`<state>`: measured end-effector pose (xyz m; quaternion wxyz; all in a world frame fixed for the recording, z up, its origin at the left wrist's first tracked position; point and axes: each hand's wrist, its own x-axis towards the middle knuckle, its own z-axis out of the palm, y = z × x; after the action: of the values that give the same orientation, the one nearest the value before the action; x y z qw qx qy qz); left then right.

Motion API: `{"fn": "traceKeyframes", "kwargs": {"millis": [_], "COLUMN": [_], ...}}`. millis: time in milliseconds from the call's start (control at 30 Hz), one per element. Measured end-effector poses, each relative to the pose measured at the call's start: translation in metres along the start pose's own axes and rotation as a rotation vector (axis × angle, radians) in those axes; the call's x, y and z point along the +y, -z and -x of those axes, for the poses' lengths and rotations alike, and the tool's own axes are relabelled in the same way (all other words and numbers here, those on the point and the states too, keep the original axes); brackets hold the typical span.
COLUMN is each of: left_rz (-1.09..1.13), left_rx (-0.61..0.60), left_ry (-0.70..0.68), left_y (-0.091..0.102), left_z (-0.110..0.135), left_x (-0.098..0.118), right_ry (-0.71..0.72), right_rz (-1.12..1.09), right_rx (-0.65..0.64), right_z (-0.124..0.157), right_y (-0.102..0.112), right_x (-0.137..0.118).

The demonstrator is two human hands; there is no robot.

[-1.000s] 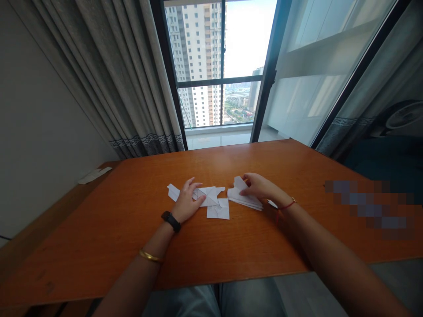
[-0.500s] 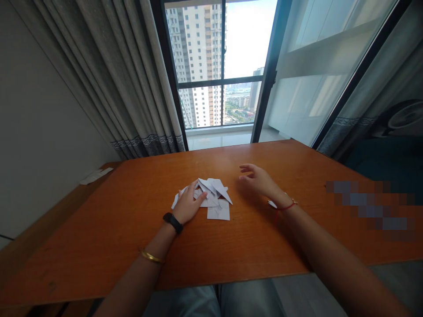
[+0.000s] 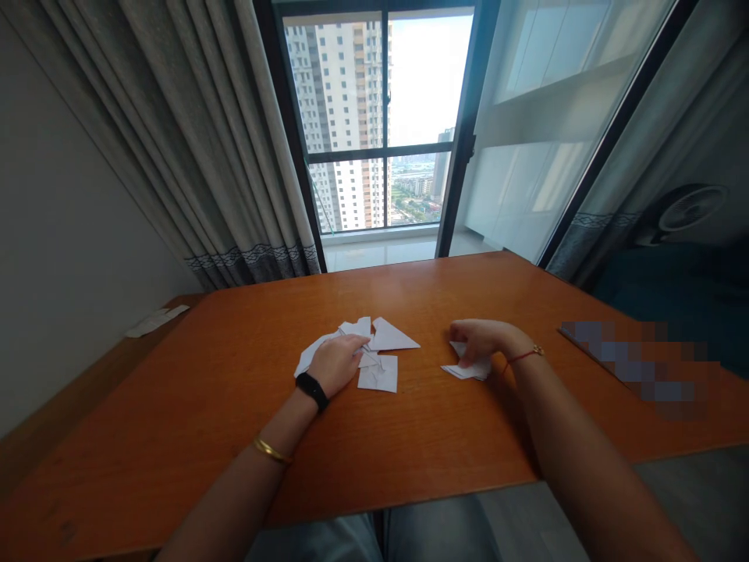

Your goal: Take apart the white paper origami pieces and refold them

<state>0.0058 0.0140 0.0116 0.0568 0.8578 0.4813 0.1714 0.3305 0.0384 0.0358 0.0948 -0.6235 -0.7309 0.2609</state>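
On the wooden table lies a pile of white folded papers [image 3: 379,375], some with thin lines drawn on them. My left hand [image 3: 336,363] rests over the left part of this pile, its fingers closed together on a folded paper and hiding some pieces. A triangular folded paper [image 3: 393,336] points to the right at the pile's far side. Further right, my right hand [image 3: 488,341] curls its fingers and thumb round other white folded paper [image 3: 464,371] at the tabletop. How many pieces it grips is hidden.
The orange-brown table [image 3: 234,437] reaches from my lap toward the window [image 3: 380,148]. A blurred-out flat item [image 3: 637,363] lies at the right. White paper [image 3: 157,320] is on a ledge at the far left. A fan [image 3: 690,207] stands at the back right.
My right hand has come down and closed on the folded paper at the right. My left hand's fingers have drawn together on the pile, where a triangular piece now lies further right.
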Motion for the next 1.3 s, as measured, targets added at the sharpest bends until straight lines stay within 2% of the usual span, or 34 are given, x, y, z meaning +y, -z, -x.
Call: {"fn": "traceKeyframes", "kwargs": {"millis": [100, 200, 267, 367, 433, 533, 600, 733, 833, 1000, 1167, 1300], "left_rz": [0.027, 0.089, 0.112, 0.106, 0.11, 0.104, 0.054, 0.005, 0.092, 0.283, 0.317, 0.325], "left_rx": [0.079, 0.158, 0.229, 0.306, 0.329, 0.31, 0.236, 0.006, -0.069, -0.001, 0.082, 0.268], "left_ry": [0.024, 0.011, 0.008, 0.094, 0.175, 0.245, 0.271, 0.368, 0.311, 0.069, 0.007, -0.01], "left_y": [0.001, 0.01, 0.018, 0.027, 0.03, 0.025, 0.016, -0.003, -0.007, -0.004, -0.006, -0.002], "left_z": [0.003, 0.006, 0.008, 0.012, 0.014, 0.015, 0.017, 0.021, 0.024, 0.022, 0.02, 0.019], "left_x": [-0.009, -0.013, -0.013, -0.011, -0.013, -0.023, -0.032, -0.036, -0.029, -0.02, -0.017, -0.015], "right_ry": [0.127, 0.24, 0.248, 0.219, 0.191, 0.174, 0.218, 0.453, 0.489, 0.454, 0.556, 0.626], "right_rz": [-0.071, -0.374, -0.628, -0.848, -0.82, -0.592, -0.423, -0.114, 0.035, -0.013, -0.195, -0.309], "right_rx": [-0.025, 0.106, 0.221, 0.227, 0.224, 0.343, 0.361, 0.256, 0.235, 0.332, 0.35, 0.467], "right_z": [-0.003, -0.004, -0.006, -0.012, -0.017, -0.02, -0.019, -0.015, -0.012, -0.012, -0.013, -0.009], "right_y": [-0.007, -0.018, -0.029, -0.047, -0.053, -0.055, -0.058, -0.078, -0.092, -0.093, -0.092, -0.09], "right_x": [-0.02, -0.042, -0.056, -0.068, -0.067, -0.058, -0.054, -0.064, -0.077, -0.079, -0.079, -0.086]}}
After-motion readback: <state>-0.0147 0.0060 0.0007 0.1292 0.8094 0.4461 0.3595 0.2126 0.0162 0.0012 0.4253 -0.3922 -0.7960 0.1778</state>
